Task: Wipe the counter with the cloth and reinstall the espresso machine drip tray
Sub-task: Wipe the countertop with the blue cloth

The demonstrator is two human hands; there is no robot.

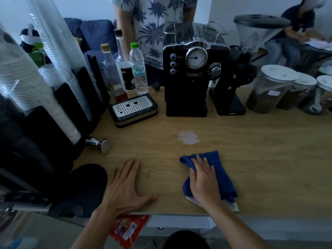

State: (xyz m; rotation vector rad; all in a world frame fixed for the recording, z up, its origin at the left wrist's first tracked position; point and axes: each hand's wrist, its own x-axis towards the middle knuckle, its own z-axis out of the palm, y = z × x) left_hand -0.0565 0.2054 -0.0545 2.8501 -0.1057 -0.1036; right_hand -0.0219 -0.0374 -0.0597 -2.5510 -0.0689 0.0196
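Note:
A blue cloth [221, 172] lies on the wooden counter [260, 159] near its front edge. My right hand [203, 178] rests flat on the cloth, fingers straight. Beyond it a pale wet patch [188, 137] marks the counter. My left hand [124, 184] lies spread flat on the bare wood, holding nothing. The drip tray [133, 109], black with a perforated metal grate, sits on the counter to the left of the black espresso machine [187, 81], apart from it.
A metal tamper [100, 143] lies on its side at the left. Stacked plastic cups in a black holder [53, 97] fill the left side. Bottles [125, 72] stand behind the tray. A grinder [233, 78] and lidded jars [280, 88] stand right. A person stands behind the counter.

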